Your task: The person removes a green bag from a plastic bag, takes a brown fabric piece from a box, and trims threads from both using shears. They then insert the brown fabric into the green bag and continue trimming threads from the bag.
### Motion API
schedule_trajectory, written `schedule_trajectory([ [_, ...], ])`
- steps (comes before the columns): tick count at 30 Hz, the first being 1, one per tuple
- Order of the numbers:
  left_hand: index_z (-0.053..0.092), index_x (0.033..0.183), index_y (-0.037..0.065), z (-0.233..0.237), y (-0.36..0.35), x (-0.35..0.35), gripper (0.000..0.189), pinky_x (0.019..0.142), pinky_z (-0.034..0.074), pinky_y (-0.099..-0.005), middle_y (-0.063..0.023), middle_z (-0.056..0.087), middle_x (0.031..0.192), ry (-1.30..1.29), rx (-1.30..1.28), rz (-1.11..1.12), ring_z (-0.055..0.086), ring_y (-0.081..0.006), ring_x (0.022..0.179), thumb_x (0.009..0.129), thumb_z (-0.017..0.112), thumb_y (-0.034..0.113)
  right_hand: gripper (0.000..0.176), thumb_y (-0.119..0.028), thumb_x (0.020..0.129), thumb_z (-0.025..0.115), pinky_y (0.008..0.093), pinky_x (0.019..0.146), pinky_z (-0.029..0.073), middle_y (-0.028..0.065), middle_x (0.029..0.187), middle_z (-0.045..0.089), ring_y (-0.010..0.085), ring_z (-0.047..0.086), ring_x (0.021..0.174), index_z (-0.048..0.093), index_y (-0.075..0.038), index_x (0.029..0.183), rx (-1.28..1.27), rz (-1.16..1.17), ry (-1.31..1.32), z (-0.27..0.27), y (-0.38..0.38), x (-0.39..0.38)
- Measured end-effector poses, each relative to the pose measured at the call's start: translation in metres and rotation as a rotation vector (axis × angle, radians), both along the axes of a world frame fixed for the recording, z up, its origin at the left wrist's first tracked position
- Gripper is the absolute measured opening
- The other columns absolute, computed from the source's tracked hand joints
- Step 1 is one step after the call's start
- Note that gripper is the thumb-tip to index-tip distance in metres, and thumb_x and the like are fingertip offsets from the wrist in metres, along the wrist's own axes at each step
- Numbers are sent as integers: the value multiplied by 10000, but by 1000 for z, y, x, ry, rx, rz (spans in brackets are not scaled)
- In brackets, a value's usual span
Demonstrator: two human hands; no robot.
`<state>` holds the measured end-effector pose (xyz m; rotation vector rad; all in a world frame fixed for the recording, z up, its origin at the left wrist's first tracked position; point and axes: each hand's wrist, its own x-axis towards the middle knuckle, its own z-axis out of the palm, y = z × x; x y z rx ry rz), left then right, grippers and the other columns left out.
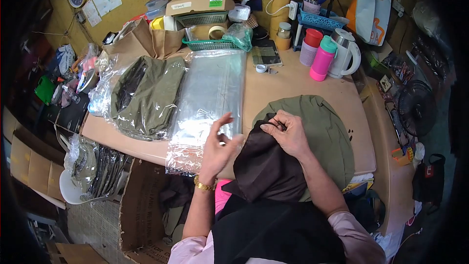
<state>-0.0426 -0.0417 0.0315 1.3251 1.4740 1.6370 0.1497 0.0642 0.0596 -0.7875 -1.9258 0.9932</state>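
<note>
My right hand pinches the upper edge of a dark brown cloth, which lies over an olive green fabric piece at the table's front edge. To the left of the cloth, my left hand is raised with its fingers apart and nothing between them, a gold bracelet on its wrist. Beneath and beyond it lies a stack of clear plastic bags. An olive fabric item in clear plastic rests left of the stack.
Behind are a green basket with tape, a dark booklet, a pink bottle and an electric kettle. A cardboard box stands below the table's front left edge. A fan is at the right.
</note>
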Motion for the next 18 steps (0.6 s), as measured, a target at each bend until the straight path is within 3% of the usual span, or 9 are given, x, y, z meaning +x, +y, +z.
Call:
schedule_trajectory([
  [1,506,1388,14,-1,3,4,558,581,437,-202,-32,620,1183,-1,-2,4,493,-34,665,926,708,254,286,-170,826,799,306,556,334,34,670,449,117,401,605,623,42,750,6,6,-9,1,-3,-1],
  [4,720,1078,18,0,17,17,225,543,394,-177,4,679,864,-3,-104,-72,480,-13,611,894,748,145,263,-163,828,794,320,556,349,46,677,477,128,433,607,639,37,757,37,32,-32,2,-6,-2],
  [5,736,918,12,2,19,23,160,509,384,-182,43,627,679,-146,-44,-54,487,-17,563,897,754,169,263,-163,828,794,320,556,349,46,677,477,128,433,607,639,37,757,38,29,-33,4,-7,-1],
  [11,685,851,28,6,5,16,177,488,365,-178,22,619,679,-394,-202,-177,518,-22,561,912,738,186,241,-156,824,795,312,562,364,48,691,497,131,452,607,652,30,767,55,48,6,2,-8,3],
  [15,654,848,47,-5,1,1,187,500,369,-172,20,630,689,-392,-209,-142,516,-25,559,925,725,202,248,-184,833,791,310,578,384,63,703,516,140,482,630,659,23,798,28,35,-13,-1,-2,6],
  [17,635,895,34,-9,0,-5,174,601,521,-205,-41,689,860,-495,-93,-208,657,-79,707,968,666,189,243,-204,846,783,316,586,399,70,720,528,153,507,644,669,10,851,38,28,-59,-1,-5,6],
  [18,635,895,34,-5,0,-2,174,601,521,-205,-41,689,860,-496,-93,-208,657,-79,707,968,666,189,239,-217,847,775,335,611,420,75,772,542,184,541,681,668,-18,926,84,-57,-56,5,-13,2],
])
